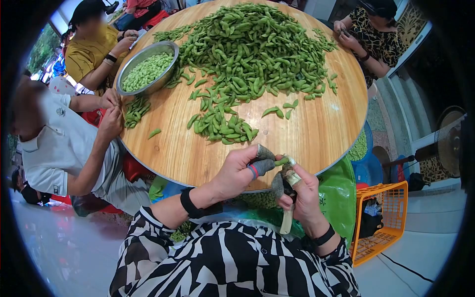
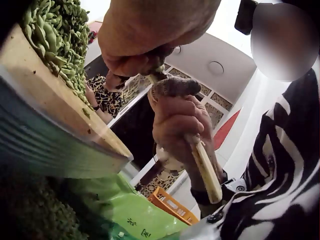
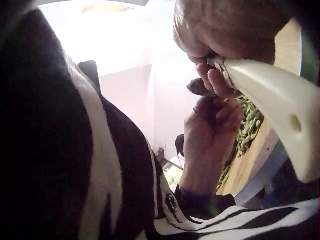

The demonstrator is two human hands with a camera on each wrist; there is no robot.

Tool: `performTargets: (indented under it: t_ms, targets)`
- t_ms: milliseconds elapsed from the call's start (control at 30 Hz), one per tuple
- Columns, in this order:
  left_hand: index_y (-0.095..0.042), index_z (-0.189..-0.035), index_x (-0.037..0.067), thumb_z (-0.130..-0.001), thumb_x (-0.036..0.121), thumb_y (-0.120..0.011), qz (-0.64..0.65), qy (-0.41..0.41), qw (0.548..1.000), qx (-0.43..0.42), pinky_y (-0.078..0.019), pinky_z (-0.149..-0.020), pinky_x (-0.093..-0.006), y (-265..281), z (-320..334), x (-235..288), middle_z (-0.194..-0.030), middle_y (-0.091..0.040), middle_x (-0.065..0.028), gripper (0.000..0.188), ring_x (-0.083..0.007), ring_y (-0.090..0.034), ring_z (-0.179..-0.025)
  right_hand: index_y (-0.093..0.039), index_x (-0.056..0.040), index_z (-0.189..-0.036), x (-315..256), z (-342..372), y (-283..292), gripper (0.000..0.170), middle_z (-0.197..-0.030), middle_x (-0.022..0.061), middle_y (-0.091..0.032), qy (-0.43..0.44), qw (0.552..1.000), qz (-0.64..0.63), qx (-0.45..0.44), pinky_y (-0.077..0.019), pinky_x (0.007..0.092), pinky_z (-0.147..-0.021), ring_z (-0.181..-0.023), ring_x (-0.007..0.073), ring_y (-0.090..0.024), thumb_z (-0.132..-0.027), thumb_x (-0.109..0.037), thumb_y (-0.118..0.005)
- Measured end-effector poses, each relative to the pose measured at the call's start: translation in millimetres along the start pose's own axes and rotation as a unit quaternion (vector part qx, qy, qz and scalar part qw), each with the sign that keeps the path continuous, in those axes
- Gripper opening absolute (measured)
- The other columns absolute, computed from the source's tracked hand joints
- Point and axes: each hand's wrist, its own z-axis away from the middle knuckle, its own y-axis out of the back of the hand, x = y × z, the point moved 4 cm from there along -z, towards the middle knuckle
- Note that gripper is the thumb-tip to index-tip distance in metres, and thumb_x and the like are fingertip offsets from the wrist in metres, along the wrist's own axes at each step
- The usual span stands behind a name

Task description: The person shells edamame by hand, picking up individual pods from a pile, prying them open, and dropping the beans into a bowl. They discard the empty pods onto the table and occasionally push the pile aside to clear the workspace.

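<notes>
Over the near table edge, the left hand (image 1: pixel 230 173) pinches a green bean pod (image 1: pixel 282 162) between thumb and finger, which wear dark covers. Close against it, the right hand (image 1: pixel 305 195) grips a tool by its pale handle (image 1: pixel 287 221), which points down; its working end is hidden by the fingers. In the left wrist view the right hand (image 2: pixel 180 120) is wrapped round the handle (image 2: pixel 207 172), beside the left hand (image 2: pixel 155 30). The right wrist view shows the handle (image 3: pixel 280 92) large under the right hand (image 3: pixel 225 30), with the left hand (image 3: pixel 210 140) behind.
A large pod heap (image 1: pixel 252 49) covers the back of the round table (image 1: pixel 168 148), a smaller pile (image 1: pixel 225 126) nearer. A metal bowl (image 1: pixel 174 49) of shelled beans stands left. Seated people work around the table. An orange crate (image 1: pixel 404 218) and green bag (image 1: pixel 339 198) are lower right.
</notes>
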Motion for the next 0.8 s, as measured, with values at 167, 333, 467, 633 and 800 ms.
performTargets:
  t_ms: [167, 333, 467, 633, 800]
  targets:
    - [-0.065, -0.108, 0.001, -0.091, 0.013, -0.061, 0.186, 0.111, 0.975, -0.044, -0.0386, -0.054, -0.0208, 1.0, -0.6, -18.5, -0.070, -0.055, 0.0012, 0.020, -0.0048, -0.047, -0.058, -0.047, 0.0013, -0.131, 0.8, 2.3, 2.4, 0.036, -0.073, 0.0064, -0.054, -0.032, 0.998, -0.056, -0.016, -0.0323, 0.0201, -0.040, -0.045, 0.0060, -0.038, -0.098, -0.013, -0.043]
    - [-0.064, -0.109, 0.003, -0.088, 0.011, -0.063, 0.235, 0.210, 0.948, -0.031, -0.0378, -0.049, -0.0247, -5.7, -1.9, -19.4, -0.072, -0.058, -0.0058, 0.022, -0.0120, -0.051, -0.055, -0.044, -0.0006, -0.133, 14.0, -1.4, 17.8, 0.039, -0.077, 0.0086, -0.057, -0.062, 0.982, -0.177, -0.034, -0.0314, 0.0206, -0.038, -0.044, 0.0067, -0.038, -0.097, -0.017, -0.046]
    - [-0.064, -0.106, 0.002, -0.081, 0.008, -0.068, -0.310, -0.313, 0.896, -0.063, -0.0411, -0.049, -0.0306, -3.0, -4.8, 14.0, -0.073, -0.057, -0.0117, 0.026, -0.0210, -0.052, -0.053, -0.043, -0.0012, -0.134, 13.7, 3.5, 16.4, 0.040, -0.079, 0.0090, -0.057, -0.091, 0.981, -0.174, 0.004, -0.0321, 0.0208, -0.038, -0.043, 0.0072, -0.038, -0.097, -0.017, -0.046]
    - [-0.064, -0.102, 0.000, -0.073, 0.004, -0.070, -0.512, -0.339, 0.786, -0.065, -0.0449, -0.053, -0.0355, -9.6, 5.9, 27.7, -0.071, -0.054, -0.0112, 0.029, -0.0282, -0.058, -0.059, -0.043, -0.0014, -0.135, 17.9, 3.6, 17.3, 0.040, -0.085, 0.0107, -0.060, -0.091, 0.975, -0.199, -0.040, -0.0316, 0.0209, -0.037, -0.041, 0.0074, -0.037, -0.096, -0.013, -0.044]
    - [-0.065, -0.099, 0.000, -0.080, 0.007, -0.067, -0.363, -0.321, 0.873, -0.054, -0.0443, -0.053, -0.0325, -7.4, -1.5, 28.2, -0.069, -0.056, -0.0106, 0.020, -0.0258, -0.057, -0.058, -0.043, -0.0011, -0.135, 5.7, 3.6, 4.5, 0.040, -0.081, 0.0104, -0.059, -0.085, 0.978, -0.190, -0.010, -0.0314, 0.0211, -0.037, -0.041, 0.0074, -0.037, -0.096, -0.012, -0.043]
